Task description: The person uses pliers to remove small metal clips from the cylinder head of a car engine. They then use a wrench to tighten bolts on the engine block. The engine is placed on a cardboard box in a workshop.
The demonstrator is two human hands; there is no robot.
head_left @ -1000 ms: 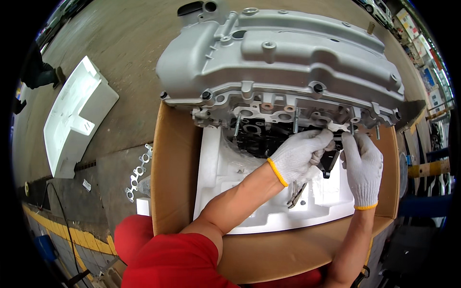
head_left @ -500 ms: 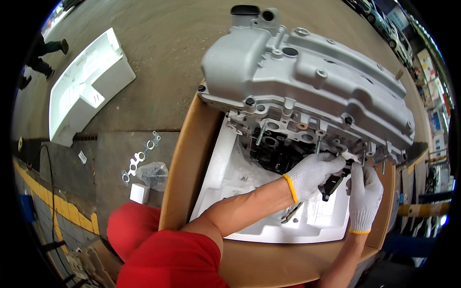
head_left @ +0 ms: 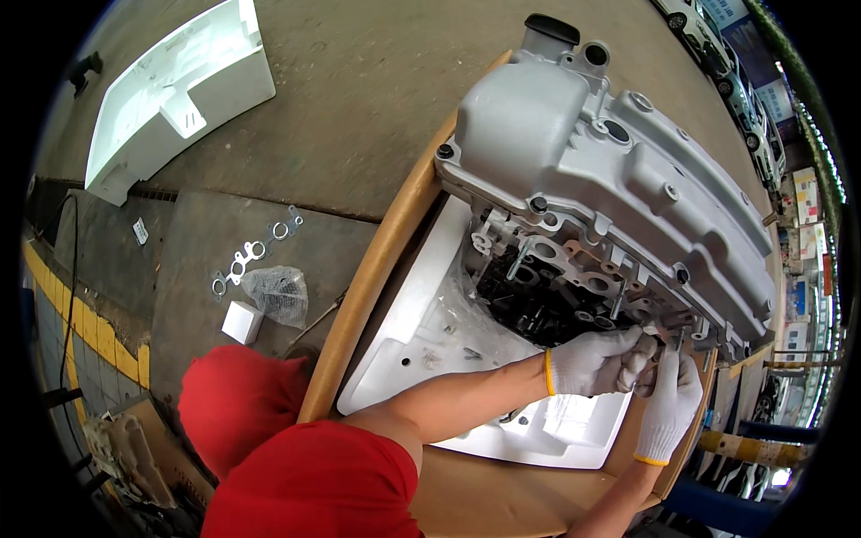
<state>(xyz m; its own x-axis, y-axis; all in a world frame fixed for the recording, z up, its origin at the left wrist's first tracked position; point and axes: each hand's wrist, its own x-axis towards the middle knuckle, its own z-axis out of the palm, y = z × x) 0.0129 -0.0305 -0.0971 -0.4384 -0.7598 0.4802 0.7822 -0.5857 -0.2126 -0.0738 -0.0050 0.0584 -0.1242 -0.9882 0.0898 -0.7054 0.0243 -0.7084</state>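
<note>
A car engine with a silver-grey valve cover (head_left: pixel 619 170) sits in a cardboard box (head_left: pixel 359 309). Below the cover, metal studs stick out of the cylinder head (head_left: pixel 574 260). At that side's right end, my left hand (head_left: pixel 596 360), in a white knit glove, has its fingers bent and pinched together. Close against it, my gloved right hand (head_left: pixel 671 408) points upward, thumb and fingertips pressed together beside a stud. Whatever lies between the fingertips is too small and covered to name.
White foam (head_left: pixel 395 377) lines the box under my left forearm. On the floor to the left lie metal gaskets (head_left: pixel 240 264), a clear plastic bag (head_left: pixel 278 296) and a small white box (head_left: pixel 242 323). A large white foam piece (head_left: pixel 229 90) lies farther off.
The view has shifted, so the engine appears farther right and more tilted. My hands are closer together. The black part that hung beneath my left hand no longer shows.
</note>
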